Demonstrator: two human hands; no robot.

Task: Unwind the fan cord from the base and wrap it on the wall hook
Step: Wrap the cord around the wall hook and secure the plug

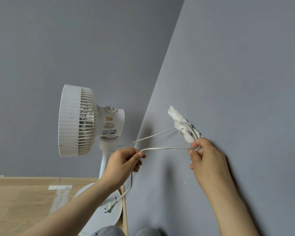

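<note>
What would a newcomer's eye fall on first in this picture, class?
Probably the white cord stretched between two hands low in the middle: the left hand pinches it, the right hand holds it under the wall hook, where loops already sit. Left of them stands the white fan, and the plug dangles over its round base.

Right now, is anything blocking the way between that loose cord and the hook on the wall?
Nothing visible does. The right hand pinches the cord just below the wall hook, which already carries a few loops. The left hand holds the slack away from the fan; the plug hangs free.
</note>
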